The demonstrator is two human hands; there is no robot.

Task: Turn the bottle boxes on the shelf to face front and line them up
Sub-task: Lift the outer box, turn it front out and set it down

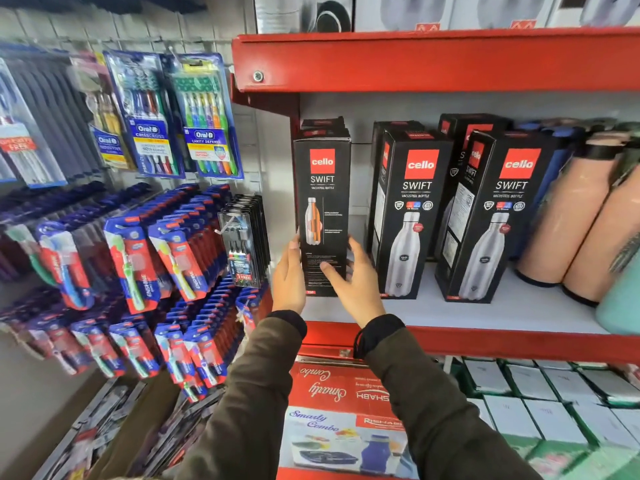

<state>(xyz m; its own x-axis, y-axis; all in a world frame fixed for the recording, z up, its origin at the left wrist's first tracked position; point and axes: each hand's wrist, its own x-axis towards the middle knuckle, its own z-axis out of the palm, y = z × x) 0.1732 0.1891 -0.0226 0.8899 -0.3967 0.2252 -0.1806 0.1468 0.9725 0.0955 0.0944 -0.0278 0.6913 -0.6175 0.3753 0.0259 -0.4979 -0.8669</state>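
Two hands, my left hand and right hand, fingers loosely clasping the tall, stiff, probably tippy leftmost bottle box low down.

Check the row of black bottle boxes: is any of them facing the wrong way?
Yes. The leftmost box, held between the left hand and right hand, shows a panel with a cutaway bottle and small text. The two boxes beside it show the large steel bottle picture.

Single head view, close, facing forward, slightly down at red shelf.
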